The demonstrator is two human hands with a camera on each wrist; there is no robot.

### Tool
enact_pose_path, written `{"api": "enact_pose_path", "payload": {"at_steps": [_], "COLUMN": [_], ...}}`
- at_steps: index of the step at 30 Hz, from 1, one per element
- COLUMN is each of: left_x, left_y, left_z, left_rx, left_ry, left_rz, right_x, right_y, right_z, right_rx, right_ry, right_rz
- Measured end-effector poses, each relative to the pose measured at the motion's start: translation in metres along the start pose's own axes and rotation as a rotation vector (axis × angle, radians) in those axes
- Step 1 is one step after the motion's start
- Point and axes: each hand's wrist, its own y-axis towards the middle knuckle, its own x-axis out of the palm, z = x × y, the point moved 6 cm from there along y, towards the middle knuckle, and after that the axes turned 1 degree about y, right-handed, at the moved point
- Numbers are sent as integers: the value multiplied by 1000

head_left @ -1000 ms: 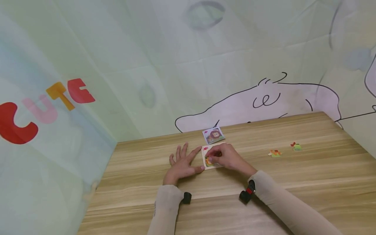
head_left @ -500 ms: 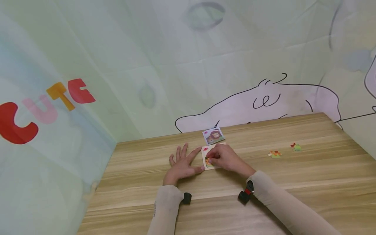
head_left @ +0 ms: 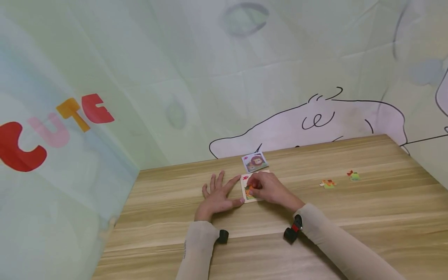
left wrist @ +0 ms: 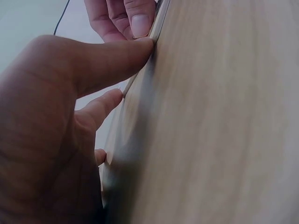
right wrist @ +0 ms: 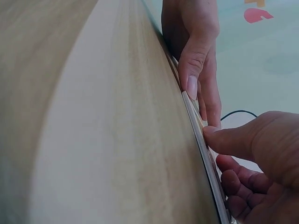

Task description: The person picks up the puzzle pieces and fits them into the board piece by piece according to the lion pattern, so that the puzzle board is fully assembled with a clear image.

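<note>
A small white-framed puzzle board lies on the wooden table, with a red mark in its upper left corner and orange and green pieces in its lower left. My left hand lies with its fingers spread, thumb and index finger resting at the board's left corners. In the left wrist view its thumb lies against the board's edge. Over the board, my right hand has curled fingers, thumb and index finger pinching an orange puzzle piece at the lower left. This hand hides the board's right part.
Just behind the board lies a picture card with a lion. Two loose puzzle pieces lie to the right, an orange one and a green one with red. A printed cloth wall stands along the table's back edge.
My right hand and forearm have shifted slightly left, and its fingertips have moved a little on the board. The left hand, card and loose pieces stay where they were.
</note>
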Motion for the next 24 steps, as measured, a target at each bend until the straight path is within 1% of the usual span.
{"api": "enact_pose_path", "payload": {"at_steps": [5,11,16,19,21,24], "left_x": [0,0,1,2,2,1], "left_y": [0,1,0,1,1,1], "left_z": [-1,-1,-2,-2,-2,-1], "left_rx": [1,7,1,0,1,2], "left_ry": [-4,-7,-1,-3,-6,-10], "left_rz": [3,6,5,3,5,6], "right_x": [-2,-13,-30,-43,-52,-68], "right_y": [-1,-5,-11,-17,-21,-25], "right_z": [0,4,9,15,19,26], "right_rx": [13,47,52,87,128,155], "right_ry": [21,65,78,77,74,66], "right_rz": [19,88,136,150,155,182]}}
